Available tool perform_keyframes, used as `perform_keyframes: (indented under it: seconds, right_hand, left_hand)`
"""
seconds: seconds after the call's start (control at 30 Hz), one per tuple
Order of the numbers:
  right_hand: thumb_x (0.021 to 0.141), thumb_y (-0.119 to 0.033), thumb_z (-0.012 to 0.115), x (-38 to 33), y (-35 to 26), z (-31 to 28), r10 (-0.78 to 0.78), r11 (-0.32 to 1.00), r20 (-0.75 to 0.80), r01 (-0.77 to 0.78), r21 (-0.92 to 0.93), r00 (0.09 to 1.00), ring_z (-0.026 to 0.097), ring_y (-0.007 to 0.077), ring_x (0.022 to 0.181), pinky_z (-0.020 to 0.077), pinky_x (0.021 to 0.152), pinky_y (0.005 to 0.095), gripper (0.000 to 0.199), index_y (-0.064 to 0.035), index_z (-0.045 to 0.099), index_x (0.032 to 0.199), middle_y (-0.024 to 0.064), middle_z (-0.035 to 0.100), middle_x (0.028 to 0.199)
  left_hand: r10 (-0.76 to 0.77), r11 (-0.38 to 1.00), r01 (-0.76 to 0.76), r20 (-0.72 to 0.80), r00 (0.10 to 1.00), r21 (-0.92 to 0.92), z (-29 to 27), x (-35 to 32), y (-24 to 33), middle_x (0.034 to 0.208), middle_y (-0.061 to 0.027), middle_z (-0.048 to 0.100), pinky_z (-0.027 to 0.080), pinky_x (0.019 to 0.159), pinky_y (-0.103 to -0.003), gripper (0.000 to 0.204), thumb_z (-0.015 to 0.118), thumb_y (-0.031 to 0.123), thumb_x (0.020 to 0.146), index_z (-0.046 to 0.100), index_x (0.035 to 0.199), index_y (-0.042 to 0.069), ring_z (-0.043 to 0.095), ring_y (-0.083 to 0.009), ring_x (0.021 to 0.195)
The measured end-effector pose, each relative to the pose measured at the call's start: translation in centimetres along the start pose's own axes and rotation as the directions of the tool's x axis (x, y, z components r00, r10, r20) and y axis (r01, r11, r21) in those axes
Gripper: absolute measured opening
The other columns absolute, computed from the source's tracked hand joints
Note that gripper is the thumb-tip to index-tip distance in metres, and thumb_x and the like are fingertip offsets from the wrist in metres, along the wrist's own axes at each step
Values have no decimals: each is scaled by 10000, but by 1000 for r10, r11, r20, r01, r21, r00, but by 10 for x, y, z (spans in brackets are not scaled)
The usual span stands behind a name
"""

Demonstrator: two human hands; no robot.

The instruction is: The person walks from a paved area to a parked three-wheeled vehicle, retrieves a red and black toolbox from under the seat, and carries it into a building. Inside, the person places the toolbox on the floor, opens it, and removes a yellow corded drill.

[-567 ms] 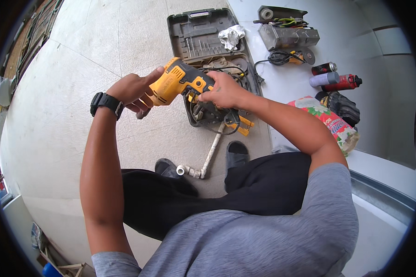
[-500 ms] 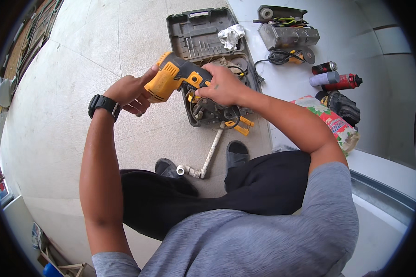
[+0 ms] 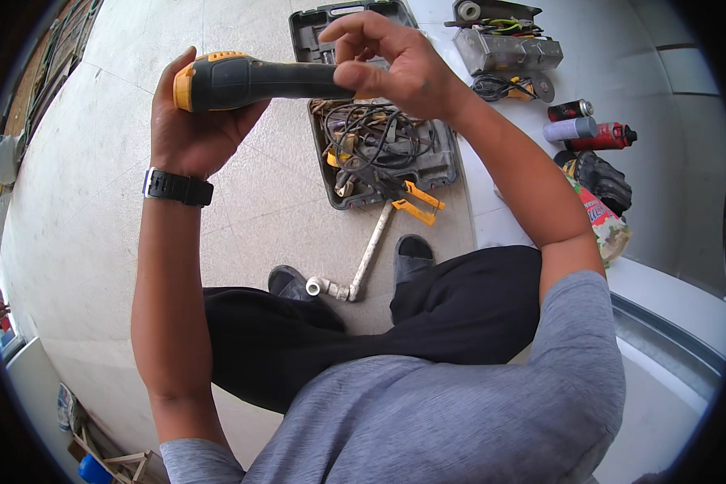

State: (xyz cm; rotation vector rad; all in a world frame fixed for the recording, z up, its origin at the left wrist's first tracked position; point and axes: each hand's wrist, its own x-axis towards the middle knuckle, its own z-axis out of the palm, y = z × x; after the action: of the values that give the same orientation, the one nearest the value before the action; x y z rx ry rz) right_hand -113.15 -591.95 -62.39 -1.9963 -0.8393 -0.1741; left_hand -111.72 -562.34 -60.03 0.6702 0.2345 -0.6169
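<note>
We stretch both arms (image 3: 171,298) forward, our left hand (image 3: 187,133) gripping one end of the power tool (image 3: 258,83), our right hand (image 3: 415,77) loosely curled at the other, fingers parted; whether it touches, we cannot tell. They partly block our open case (image 3: 436,168). Beyond sits a metal toolbox (image 3: 508,53); nearer, a white pipe (image 3: 370,252). Our tool, raised level, looks black with yellow edges.

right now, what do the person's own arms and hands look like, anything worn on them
Both the left hand and right hand are ungloved. A black strap with a metal-looking buckle circles the left wrist; nothing shows on the right wrist. Short, streaky grey sleeves end above the elbows, leaving both forearms uncovered.
</note>
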Motion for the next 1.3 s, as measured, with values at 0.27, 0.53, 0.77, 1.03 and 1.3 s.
perform_keyframes:
  seconds: [0.27, 0.53, 0.77, 1.03, 1.3]
  right_hand:
    - [743, -454, 815, -101, 177, 21, 837, 470, -37, -753, -461, 545, 634, 351, 1160, 491, 1003, 399, 785, 10, 576, 1329, 220, 658, 1242]
    - [788, -379, 791, -125, 184, 64, 787, 473, 153, -424, -773, 598, 598, 372, 1192, 481, 976, 473, 568, -78, 644, 1247, 170, 650, 1259]
    - [844, -163, 735, -107, 179, 5, 700, 706, 312, -555, -441, 642, 695, 300, 845, 536, 783, 405, 234, -66, 725, 1056, 140, 726, 904]
    - [943, -145, 675, -91, 113, -77, 787, 336, 418, -884, 326, 453, 460, 42, 542, 394, 506, 224, 267, -14, 678, 1175, -60, 501, 652]
    - [1035, -158, 537, -71, 69, -129, 653, 386, 339, -684, 619, 677, 325, 9, 490, 314, 464, 191, 253, -63, 608, 1258, -47, 464, 667]
  left_hand:
    - [127, 979, -144, 123, 984, 144, -16, -22, 52, 1228, -259, 614, 510, 1067, -513, 626, 499, 474, 994, 452, 1384, -14, 614, -347, 1208]
    - [149, 968, -162, 80, 986, 189, -33, -47, 54, 1274, -263, 599, 555, 1005, -517, 644, 529, 447, 982, 400, 1438, 11, 631, -359, 1191]
    - [230, 939, -255, 127, 965, 231, -24, -34, 54, 1320, -280, 560, 558, 997, -514, 728, 547, 476, 955, 338, 1489, 28, 608, -373, 1220]
    - [282, 953, -301, 300, 911, 20, -26, -3, 52, 1364, -280, 522, 497, 1056, -545, 736, 598, 418, 916, 338, 1493, 41, 559, -392, 1272]
    - [456, 874, -484, 267, 849, 43, -24, 10, 56, 1371, -286, 513, 470, 1079, -553, 736, 624, 353, 887, 337, 1483, 31, 548, -416, 1278]
